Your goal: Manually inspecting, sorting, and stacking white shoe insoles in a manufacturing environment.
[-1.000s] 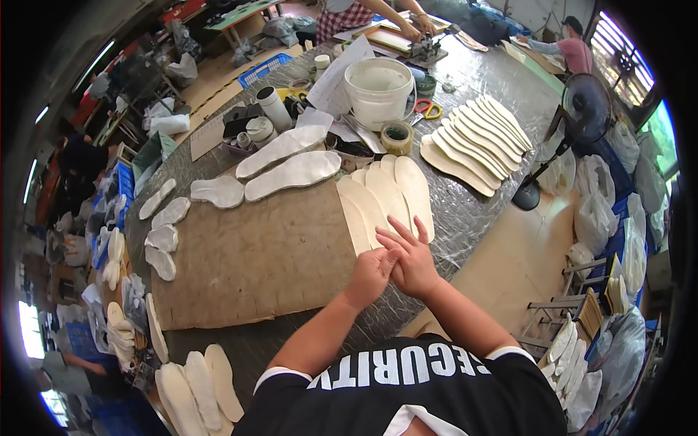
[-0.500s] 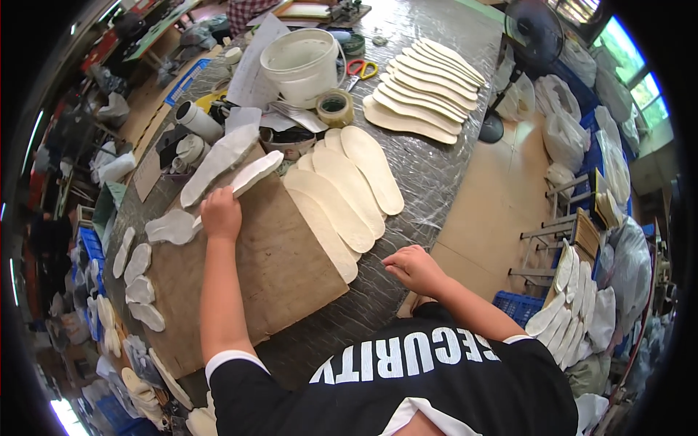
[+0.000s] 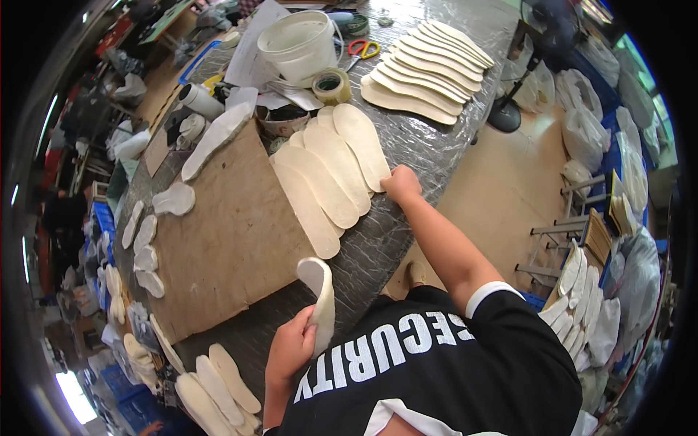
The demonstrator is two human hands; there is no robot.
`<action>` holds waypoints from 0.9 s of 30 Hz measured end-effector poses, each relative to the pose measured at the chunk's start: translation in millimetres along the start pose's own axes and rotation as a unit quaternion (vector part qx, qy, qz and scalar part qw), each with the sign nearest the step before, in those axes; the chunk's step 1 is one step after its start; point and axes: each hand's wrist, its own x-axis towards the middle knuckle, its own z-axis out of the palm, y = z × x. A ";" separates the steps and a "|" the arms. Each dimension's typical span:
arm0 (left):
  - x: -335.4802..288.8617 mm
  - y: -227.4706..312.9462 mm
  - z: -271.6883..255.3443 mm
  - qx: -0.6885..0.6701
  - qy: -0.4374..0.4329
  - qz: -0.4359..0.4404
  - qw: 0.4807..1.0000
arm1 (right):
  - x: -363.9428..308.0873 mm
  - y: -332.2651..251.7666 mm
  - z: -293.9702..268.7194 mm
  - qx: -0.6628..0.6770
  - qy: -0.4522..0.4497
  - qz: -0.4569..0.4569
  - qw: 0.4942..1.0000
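- Insole [image 3: 323, 301], pale and curled, is in the person's left hand [image 3: 293, 341], raised between the brown board [image 3: 225, 247] and the black shirt [image 3: 429, 370].
- That left hand is closed on the insole's lower part, thumb pressed on the side facing me; the free upper end bends over toward the left.
- Over at the other side, the right hand [image 3: 402, 183], its fingers curled in, is at the near end of the rightmost of the overlapping insoles [image 3: 342, 167]. I can't tell whether it pinches that end or only touches it.
- Those overlapping insoles are cream-coloured and fanned out, partly along the board's right edge and partly on the shiny, plastic-covered table [image 3: 385, 240].
- Farther up the table sits a neat spread of more insoles, the stepped pile [image 3: 429, 76], well apart from both hands.
- Just left of that pile are red-and-yellow scissors [image 3: 363, 49], a roll of tape [image 3: 331, 86] and a white bucket [image 3: 298, 47].
- Along the board's upper left lies a long white insole [image 3: 218, 142], with a shorter white piece [image 3: 174, 198] below it and several small ones down the board's left side.
- Down at the lower left, a few loose insoles [image 3: 218, 385] lie side by side.
- Beyond the table's right edge, a standing fan [image 3: 504, 115] rises from the tiled floor [image 3: 502, 196], near clear plastic bags [image 3: 582, 131].
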 end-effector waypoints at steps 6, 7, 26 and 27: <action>-11.9 -35.1 49.9 -0.113 -0.003 -0.135 0.984 | 14.4 18.8 -5.5 0.417 -0.223 0.145 0.869; -14.6 -39.3 56.8 -0.164 0.001 -0.147 0.975 | 10.9 20.1 -8.5 0.557 -0.284 0.199 0.755; 13.3 -20.6 42.2 -0.039 -0.041 -0.168 0.984 | 40.2 44.6 -27.0 0.452 -0.364 0.108 0.808; 13.3 5.1 35.7 0.078 -0.018 -0.188 0.979 | 39.9 48.5 -24.6 0.447 -0.366 0.110 0.808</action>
